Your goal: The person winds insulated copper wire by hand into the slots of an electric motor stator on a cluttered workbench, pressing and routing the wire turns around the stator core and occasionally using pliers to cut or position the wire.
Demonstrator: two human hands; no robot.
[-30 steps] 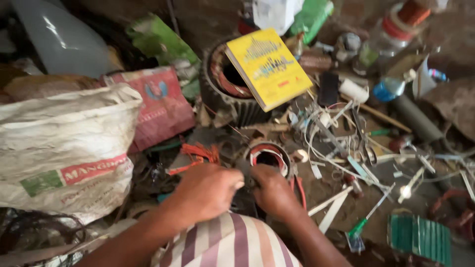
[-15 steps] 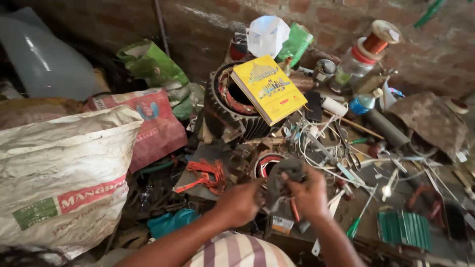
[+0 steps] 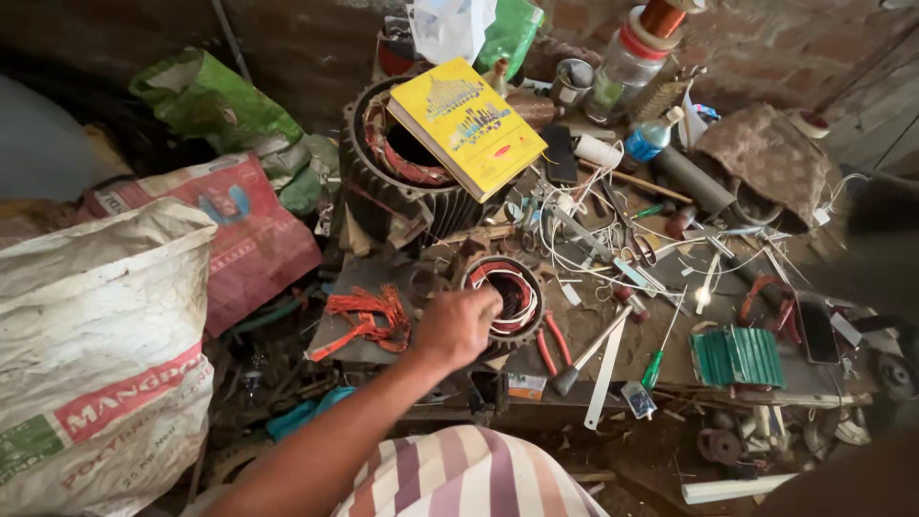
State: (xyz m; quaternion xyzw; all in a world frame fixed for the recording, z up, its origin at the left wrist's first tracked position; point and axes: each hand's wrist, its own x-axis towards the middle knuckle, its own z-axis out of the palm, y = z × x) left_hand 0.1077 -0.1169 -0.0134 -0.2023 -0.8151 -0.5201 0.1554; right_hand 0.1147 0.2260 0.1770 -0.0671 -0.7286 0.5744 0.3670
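Observation:
My left hand (image 3: 458, 325) reaches in from the lower left, its fingers curled over the near-left rim of a small round motor stator (image 3: 517, 299) with red and white windings inside. The stator lies flat on a dirty work board (image 3: 613, 330). A loose bundle of reddish copper wire (image 3: 369, 314) lies just left of the hand. My right hand is not visible; only a dark blur shows at the right edge. My striped-clothed knee (image 3: 459, 479) fills the bottom centre.
Behind stands a large ribbed motor housing (image 3: 397, 191) with a yellow book (image 3: 466, 126) on top. Red-handled pliers (image 3: 548, 347), a hammer (image 3: 586, 352), a green screwdriver (image 3: 659, 359) and a green ribbed part (image 3: 737, 356) lie right of the stator. A white sack (image 3: 96, 364) sits at left.
Both hands were on the small stator; now only my left hand stays on it and the right has gone out of view. The camera has moved closer and tilted upward.

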